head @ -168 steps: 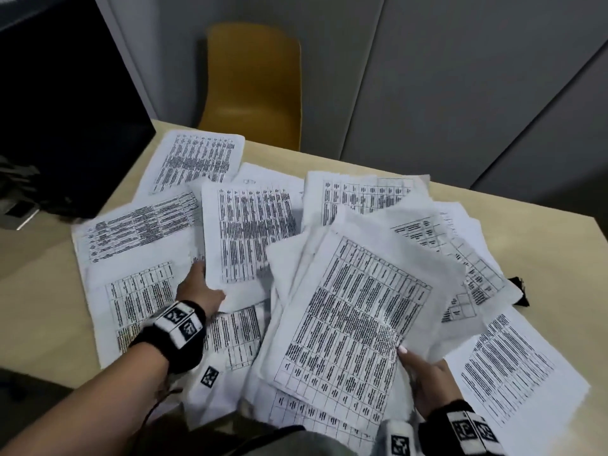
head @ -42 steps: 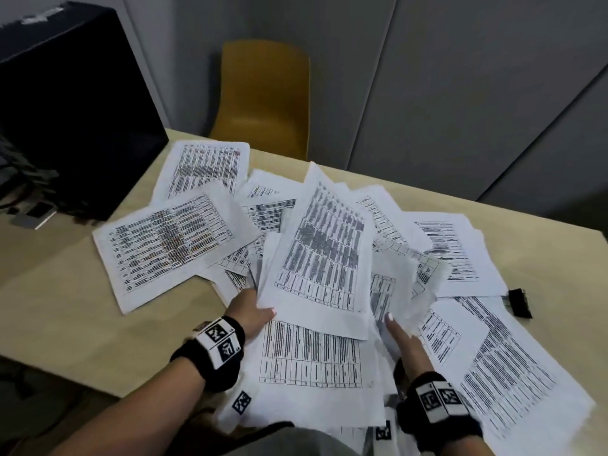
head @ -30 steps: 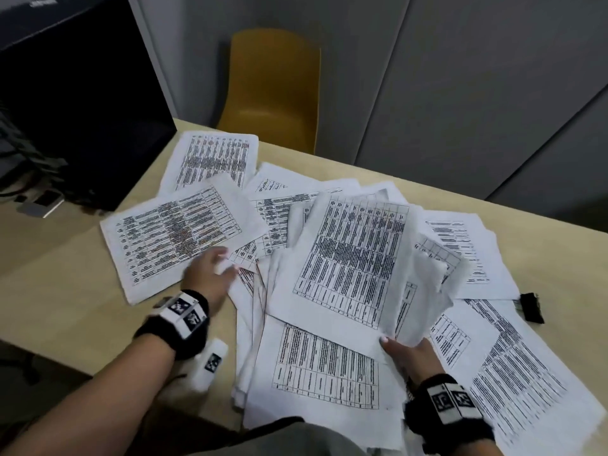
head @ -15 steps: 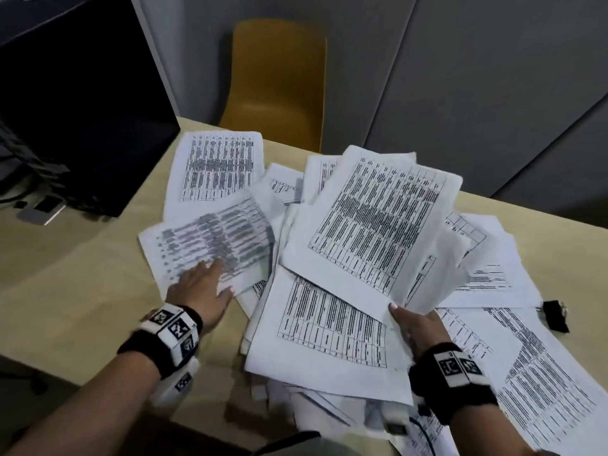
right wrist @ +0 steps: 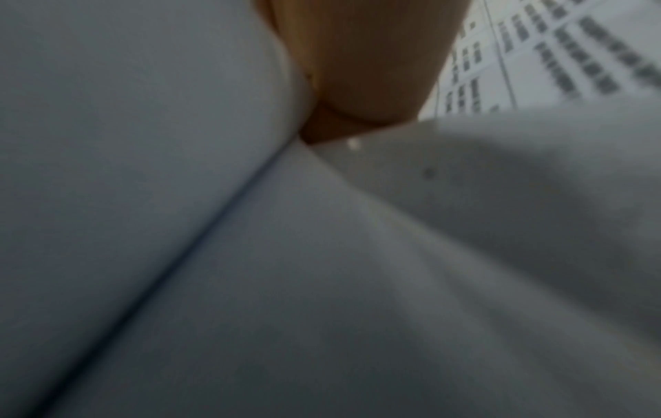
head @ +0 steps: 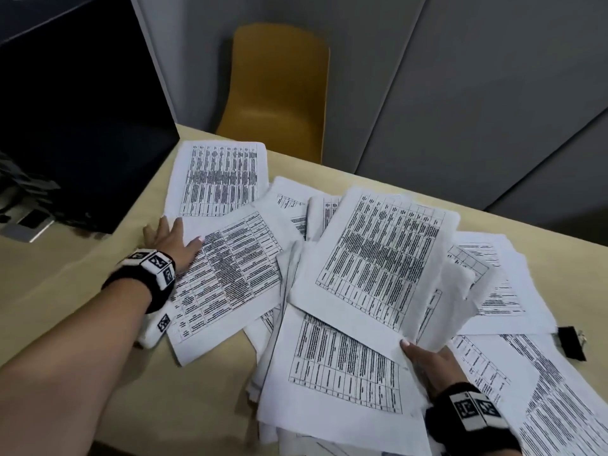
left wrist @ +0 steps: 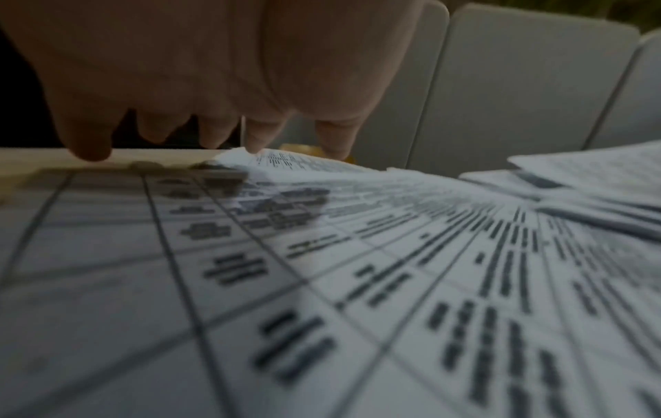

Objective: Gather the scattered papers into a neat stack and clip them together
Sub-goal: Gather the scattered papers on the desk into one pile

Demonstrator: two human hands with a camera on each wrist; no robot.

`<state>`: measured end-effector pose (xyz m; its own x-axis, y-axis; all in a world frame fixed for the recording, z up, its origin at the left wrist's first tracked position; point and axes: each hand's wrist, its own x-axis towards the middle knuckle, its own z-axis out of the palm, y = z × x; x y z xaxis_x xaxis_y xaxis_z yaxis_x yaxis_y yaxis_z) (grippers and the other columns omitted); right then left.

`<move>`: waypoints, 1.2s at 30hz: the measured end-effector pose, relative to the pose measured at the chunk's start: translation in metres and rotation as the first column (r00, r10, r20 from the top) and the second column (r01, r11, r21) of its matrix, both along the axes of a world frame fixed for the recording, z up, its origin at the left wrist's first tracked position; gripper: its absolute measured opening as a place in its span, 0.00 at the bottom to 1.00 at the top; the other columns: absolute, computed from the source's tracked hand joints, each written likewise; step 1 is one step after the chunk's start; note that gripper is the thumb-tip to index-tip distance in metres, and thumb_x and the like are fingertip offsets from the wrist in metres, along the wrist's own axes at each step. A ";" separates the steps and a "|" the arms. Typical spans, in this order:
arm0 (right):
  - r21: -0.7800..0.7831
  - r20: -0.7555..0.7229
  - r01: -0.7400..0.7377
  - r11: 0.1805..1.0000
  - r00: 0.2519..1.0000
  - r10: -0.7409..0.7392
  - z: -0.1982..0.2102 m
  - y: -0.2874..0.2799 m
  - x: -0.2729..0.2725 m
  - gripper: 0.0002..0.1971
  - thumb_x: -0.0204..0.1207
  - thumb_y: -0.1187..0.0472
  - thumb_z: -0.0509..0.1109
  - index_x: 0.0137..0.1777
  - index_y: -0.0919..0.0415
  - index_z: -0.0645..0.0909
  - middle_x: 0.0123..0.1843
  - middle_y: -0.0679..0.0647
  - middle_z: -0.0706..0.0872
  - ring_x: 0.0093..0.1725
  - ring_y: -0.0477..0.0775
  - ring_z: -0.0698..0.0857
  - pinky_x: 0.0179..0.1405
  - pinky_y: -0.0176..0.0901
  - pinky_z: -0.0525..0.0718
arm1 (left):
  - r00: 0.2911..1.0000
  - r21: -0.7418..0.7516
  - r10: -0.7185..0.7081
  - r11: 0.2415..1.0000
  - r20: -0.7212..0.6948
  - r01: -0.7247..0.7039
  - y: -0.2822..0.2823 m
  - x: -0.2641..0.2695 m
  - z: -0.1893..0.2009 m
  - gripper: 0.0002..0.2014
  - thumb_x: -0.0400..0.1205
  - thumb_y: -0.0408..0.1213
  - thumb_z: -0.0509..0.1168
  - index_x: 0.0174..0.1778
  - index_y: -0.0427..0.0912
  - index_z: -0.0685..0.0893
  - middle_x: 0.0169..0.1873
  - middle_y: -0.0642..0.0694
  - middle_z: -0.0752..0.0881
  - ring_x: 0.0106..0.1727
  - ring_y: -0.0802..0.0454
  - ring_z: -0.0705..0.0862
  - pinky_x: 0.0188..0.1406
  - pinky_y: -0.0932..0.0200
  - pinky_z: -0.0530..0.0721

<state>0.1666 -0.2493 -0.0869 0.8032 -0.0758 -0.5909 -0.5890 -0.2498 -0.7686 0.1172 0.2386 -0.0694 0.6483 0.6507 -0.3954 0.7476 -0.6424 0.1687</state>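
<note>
Several printed sheets lie scattered and overlapping on the beige table (head: 65, 291). My left hand (head: 171, 236) lies flat with fingers spread, on the table's left part, touching the near corner of the far-left sheet (head: 220, 179) and the edge of a slanted sheet (head: 230, 274). The left wrist view shows these fingers (left wrist: 257, 135) straight, their tips on the table and a paper edge (left wrist: 246, 158). My right hand (head: 427, 360) grips a loose bundle of papers (head: 378, 258), thumb on top, fingers hidden beneath. A black binder clip (head: 572, 342) lies at the right, beside the sheets.
A black monitor (head: 72, 120) stands at the table's left edge, close to my left hand. A yellow chair (head: 276, 93) stands behind the table against a grey wall. More sheets (head: 559, 416) cover the near right corner. The right wrist view shows only blurred paper (right wrist: 322, 254).
My left hand has left the middle of the slanted sheet and reached farther out to the far-left sheet's corner. The right hand keeps its hold on the bundle, now lower.
</note>
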 end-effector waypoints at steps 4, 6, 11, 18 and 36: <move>0.026 -0.018 0.021 0.999 1.000 -0.020 -0.008 0.000 0.000 0.43 0.44 0.49 0.85 0.60 0.68 0.77 0.47 0.63 0.89 0.48 0.61 0.87 0.54 0.52 0.82 | 0.989 -0.069 -0.130 0.990 -0.076 0.125 -0.021 -0.001 0.007 0.39 0.78 0.68 0.42 0.82 0.51 0.42 0.83 0.48 0.38 0.83 0.40 0.37 0.78 0.33 0.45; 0.043 -0.022 0.002 0.999 1.000 -0.001 -0.008 0.000 0.001 0.53 0.26 0.43 0.86 0.57 0.66 0.77 0.46 0.61 0.89 0.48 0.61 0.87 0.54 0.52 0.82 | 0.972 -0.052 -0.222 0.974 -0.082 0.219 -0.036 -0.011 0.012 0.39 0.78 0.68 0.43 0.82 0.54 0.41 0.83 0.50 0.37 0.83 0.42 0.37 0.78 0.34 0.44; 0.078 0.015 -0.028 0.997 1.000 0.027 -0.002 0.002 0.000 0.34 0.53 0.51 0.85 0.56 0.69 0.80 0.32 0.55 0.92 0.43 0.61 0.88 0.49 0.49 0.81 | 0.937 -0.011 -0.347 0.937 0.043 0.348 -0.052 -0.042 0.014 0.38 0.78 0.62 0.56 0.81 0.51 0.54 0.83 0.47 0.51 0.83 0.43 0.51 0.78 0.42 0.55; 0.018 0.033 -0.011 1.000 0.999 0.011 -0.001 0.000 0.000 0.17 0.69 0.68 0.75 0.57 0.72 0.79 0.27 0.53 0.90 0.34 0.59 0.86 0.35 0.41 0.81 | 0.959 -0.053 0.131 0.991 0.249 -0.122 -0.047 -0.011 0.027 0.47 0.58 0.57 0.78 0.68 0.45 0.64 0.65 0.33 0.70 0.67 0.33 0.70 0.63 0.40 0.73; 0.048 0.055 -0.036 0.998 0.998 0.033 0.008 0.006 -0.002 0.21 0.68 0.69 0.76 0.59 0.73 0.76 0.40 0.59 0.85 0.39 0.57 0.83 0.35 0.39 0.77 | 0.820 -0.534 0.418 0.829 0.392 -0.166 -0.094 -0.036 0.036 0.13 0.75 0.32 0.71 0.55 0.35 0.84 0.53 0.38 0.87 0.49 0.42 0.84 0.55 0.52 0.79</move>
